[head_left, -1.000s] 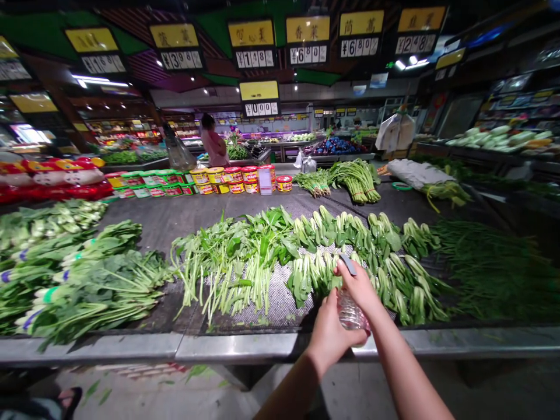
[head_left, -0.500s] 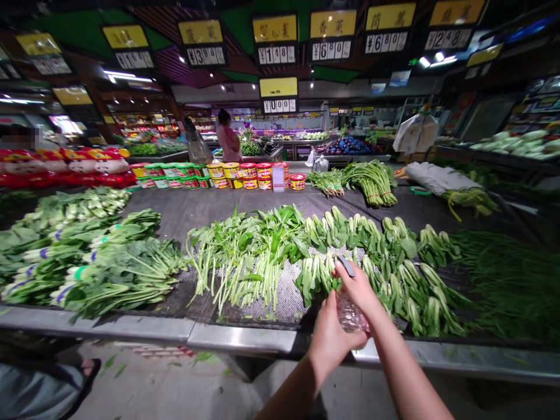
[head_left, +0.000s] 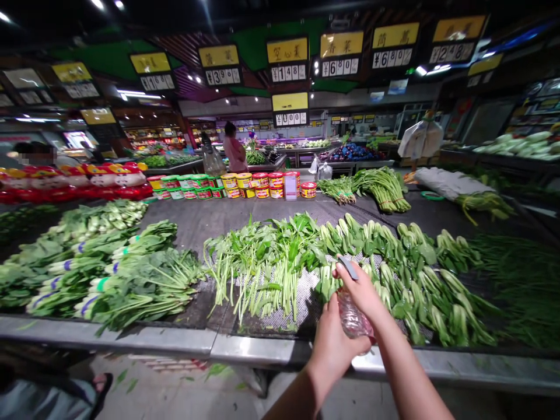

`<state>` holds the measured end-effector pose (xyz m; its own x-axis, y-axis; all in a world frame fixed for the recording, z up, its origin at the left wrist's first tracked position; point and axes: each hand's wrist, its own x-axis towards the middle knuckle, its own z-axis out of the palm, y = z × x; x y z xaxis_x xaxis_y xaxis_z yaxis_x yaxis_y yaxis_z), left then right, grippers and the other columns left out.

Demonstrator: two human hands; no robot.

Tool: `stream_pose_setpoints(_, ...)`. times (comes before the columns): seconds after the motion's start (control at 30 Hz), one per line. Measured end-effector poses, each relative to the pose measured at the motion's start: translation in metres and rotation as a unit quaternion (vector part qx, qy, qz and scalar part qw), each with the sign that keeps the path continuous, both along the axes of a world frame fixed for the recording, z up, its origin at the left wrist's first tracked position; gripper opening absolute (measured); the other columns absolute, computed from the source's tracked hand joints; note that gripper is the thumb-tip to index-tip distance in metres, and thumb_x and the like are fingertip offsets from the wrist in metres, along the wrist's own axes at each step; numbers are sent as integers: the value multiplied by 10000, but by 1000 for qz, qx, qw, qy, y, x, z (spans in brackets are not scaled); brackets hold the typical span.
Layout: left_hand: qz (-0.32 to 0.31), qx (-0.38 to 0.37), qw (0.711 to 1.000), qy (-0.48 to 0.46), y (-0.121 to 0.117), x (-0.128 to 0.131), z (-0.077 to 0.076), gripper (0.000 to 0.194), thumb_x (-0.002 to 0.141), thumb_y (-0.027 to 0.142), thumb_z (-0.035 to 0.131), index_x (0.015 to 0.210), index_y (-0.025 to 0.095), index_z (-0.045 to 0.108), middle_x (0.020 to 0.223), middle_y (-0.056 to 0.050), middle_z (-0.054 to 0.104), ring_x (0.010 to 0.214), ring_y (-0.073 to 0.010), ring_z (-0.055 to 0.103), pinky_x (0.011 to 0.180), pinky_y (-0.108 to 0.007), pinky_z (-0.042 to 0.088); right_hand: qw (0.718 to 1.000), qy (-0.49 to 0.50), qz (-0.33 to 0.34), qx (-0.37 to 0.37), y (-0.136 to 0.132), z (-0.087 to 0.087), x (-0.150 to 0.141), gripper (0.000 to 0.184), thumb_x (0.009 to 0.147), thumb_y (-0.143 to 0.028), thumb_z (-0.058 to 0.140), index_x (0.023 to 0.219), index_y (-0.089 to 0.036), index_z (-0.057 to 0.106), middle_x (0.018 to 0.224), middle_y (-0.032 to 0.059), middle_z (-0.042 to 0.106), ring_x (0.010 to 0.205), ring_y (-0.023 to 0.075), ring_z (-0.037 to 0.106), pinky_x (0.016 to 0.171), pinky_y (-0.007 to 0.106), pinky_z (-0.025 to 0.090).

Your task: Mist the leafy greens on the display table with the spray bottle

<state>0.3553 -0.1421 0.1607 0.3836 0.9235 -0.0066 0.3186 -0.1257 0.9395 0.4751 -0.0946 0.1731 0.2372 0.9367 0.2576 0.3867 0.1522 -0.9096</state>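
My left hand (head_left: 332, 343) is wrapped around the lower part of a clear, pinkish spray bottle (head_left: 353, 318). Closed over the bottle's top is my right hand (head_left: 362, 293), with the grey spray head (head_left: 348, 267) showing above its fingers. The bottle is tilted, pointing away from me over the front edge of the vegetable stand. Just beyond it lie bunches of bok choy (head_left: 387, 280), partly hidden by my hands. To their left, leafy water spinach (head_left: 271, 268) is spread with its stems toward me.
A metal rim (head_left: 249, 350) runs along the stand's front. Leafy bunches (head_left: 144, 286) with coloured bands lie left. Stacked tubs (head_left: 258, 184) and tied long-stemmed greens (head_left: 385, 188) stand behind. Price signs (head_left: 286, 58) hang overhead. A person's foot (head_left: 102, 382) shows lower left; another person (head_left: 234, 149) stands far back.
The view has shifted, so the stand and signs appear further right and lower. My hands keep the same hold on the spray bottle and sit slightly further right in the picture.
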Motion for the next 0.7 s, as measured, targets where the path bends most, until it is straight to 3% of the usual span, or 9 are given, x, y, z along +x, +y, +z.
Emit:
stream_pose_setpoints(0.23, 1, 54, 999, 10, 10, -39, -7, 717, 469, 232, 796, 1114, 202, 483, 1040, -68, 592, 893, -237, 570, 734, -305, 462, 999, -29, -28, 0, 5, 5, -40, 421, 827, -588, 390, 737, -216, 565, 759, 41, 628, 688, 191, 562, 667, 330, 435)
stream_pose_setpoints(0.5, -20, 41, 999, -8, 14, -67, -24, 739, 461, 315, 822, 1109, 192, 490, 1063, -81, 595, 909, -247, 575, 766, -328, 469, 997, -56, -44, -31, 6, -3, -67, 457, 826, -611, 369, 612, -231, 507, 600, 30, 567, 588, 197, 530, 638, 345, 420)
stream_pose_setpoints(0.7, -10, 47, 999, -4, 17, -79, -20, 747, 434, 301, 830, 1091, 196, 491, 1026, -71, 600, 884, -244, 573, 736, -321, 470, 998, -49, -27, -19, 9, 5, -79, 425, 821, -594, 398, 754, -216, 580, 756, 55, 635, 698, 208, 573, 696, 348, 437)
